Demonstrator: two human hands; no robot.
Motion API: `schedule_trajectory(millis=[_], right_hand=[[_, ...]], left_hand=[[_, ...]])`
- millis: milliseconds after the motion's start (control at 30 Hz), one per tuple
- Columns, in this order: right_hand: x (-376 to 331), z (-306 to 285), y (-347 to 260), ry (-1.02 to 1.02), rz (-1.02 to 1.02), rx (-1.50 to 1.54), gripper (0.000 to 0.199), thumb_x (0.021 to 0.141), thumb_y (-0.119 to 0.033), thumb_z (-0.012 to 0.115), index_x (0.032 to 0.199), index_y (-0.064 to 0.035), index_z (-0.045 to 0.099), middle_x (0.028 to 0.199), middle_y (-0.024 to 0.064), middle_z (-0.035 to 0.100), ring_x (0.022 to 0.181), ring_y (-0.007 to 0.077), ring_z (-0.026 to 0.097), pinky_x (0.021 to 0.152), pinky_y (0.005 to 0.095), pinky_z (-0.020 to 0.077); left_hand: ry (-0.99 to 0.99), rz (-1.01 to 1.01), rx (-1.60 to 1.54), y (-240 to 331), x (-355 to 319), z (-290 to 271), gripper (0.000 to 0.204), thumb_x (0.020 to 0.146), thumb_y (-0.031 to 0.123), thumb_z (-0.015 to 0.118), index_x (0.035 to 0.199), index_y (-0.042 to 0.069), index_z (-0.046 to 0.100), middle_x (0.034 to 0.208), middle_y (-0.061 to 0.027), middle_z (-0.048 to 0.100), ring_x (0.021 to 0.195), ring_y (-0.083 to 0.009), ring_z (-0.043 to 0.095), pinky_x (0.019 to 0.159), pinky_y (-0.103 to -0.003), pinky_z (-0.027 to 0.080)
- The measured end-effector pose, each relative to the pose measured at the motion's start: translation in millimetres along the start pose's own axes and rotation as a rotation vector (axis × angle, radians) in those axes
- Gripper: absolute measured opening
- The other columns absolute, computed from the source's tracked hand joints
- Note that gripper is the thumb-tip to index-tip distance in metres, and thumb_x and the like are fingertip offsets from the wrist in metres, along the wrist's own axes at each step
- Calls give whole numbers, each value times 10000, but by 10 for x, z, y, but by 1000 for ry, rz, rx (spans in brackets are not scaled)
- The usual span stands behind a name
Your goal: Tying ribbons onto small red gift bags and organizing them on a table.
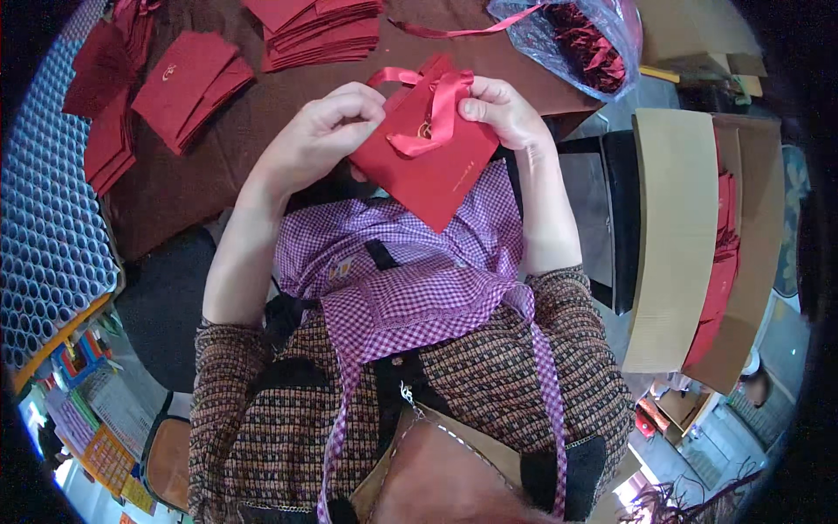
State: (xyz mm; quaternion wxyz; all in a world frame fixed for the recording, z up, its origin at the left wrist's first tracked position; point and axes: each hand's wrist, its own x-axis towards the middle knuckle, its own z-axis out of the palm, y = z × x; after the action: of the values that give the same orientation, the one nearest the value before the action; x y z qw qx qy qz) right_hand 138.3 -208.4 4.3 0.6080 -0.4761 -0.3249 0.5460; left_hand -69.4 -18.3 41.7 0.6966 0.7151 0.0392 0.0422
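A small red paper gift bag with a gold mark is held tilted over my lap, one corner pointing down. A pinkish-red satin ribbon loops from its top, and one end hangs across the front. My left hand is closed with thumb and forefinger pinched at the bag's left edge; the exact grip is partly hidden. On the other side, my right hand pinches the bag's upper right edge beside the ribbon, its thumb in front.
Stacks of flat red bags and another thick stack lie on the brown-covered table. A clear plastic bag of red ribbons sits at the far right. An open cardboard box with red bags stands to my right.
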Motion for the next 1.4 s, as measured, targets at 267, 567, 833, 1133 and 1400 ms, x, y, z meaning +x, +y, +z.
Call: schedule_trajectory(millis=[267, 567, 833, 1133, 1400], right_hand=[[40, 488, -547, 205, -740, -1232, 208, 754, -66, 655, 961, -56, 658, 950, 61, 642, 955, 235, 574, 878, 359, 420], [102, 764, -599, -200, -559, -1403, 121, 715, -57, 645, 830, -91, 628, 733, 20, 553, 844, 203, 538, 959, 373, 342], [34, 746, -576, -338, -493, -1316, 91, 732, -50, 645, 818, -79, 630, 718, 20, 559, 837, 207, 554, 991, 392, 325], [257, 512, -526, -81, -384, -1386, 127, 770, -78, 635, 892, -69, 668, 767, 66, 588, 864, 242, 564, 960, 364, 347], [351, 435, -540, 165, -94, -649, 186, 855, -149, 596, 940, 6, 651, 849, 62, 652, 816, 144, 612, 749, 273, 484]], left_hand=[[-173, 122, 473, 22, 95, -36, 72, 875, 55, 519, 863, -16, 524, 981, -83, 529, 924, -171, 522, 855, -282, 412], [-95, 280, 472, -8, 116, 56, 114, 858, 83, 539, 878, -25, 570, 938, -99, 542, 894, -207, 555, 780, -308, 460], [364, -97, -385, -57, -10, -346, 194, 925, 131, 493, 996, -25, 585, 887, -89, 583, 738, -159, 611, 514, -288, 561], [692, -121, 49, -251, -98, -171, 242, 910, 177, 557, 1050, -16, 598, 896, -64, 608, 806, -104, 572, 709, -243, 481], [309, -165, -469, -315, -98, 365, 285, 928, 100, 511, 1171, -46, 536, 1052, -91, 621, 915, -120, 596, 844, -262, 468]])
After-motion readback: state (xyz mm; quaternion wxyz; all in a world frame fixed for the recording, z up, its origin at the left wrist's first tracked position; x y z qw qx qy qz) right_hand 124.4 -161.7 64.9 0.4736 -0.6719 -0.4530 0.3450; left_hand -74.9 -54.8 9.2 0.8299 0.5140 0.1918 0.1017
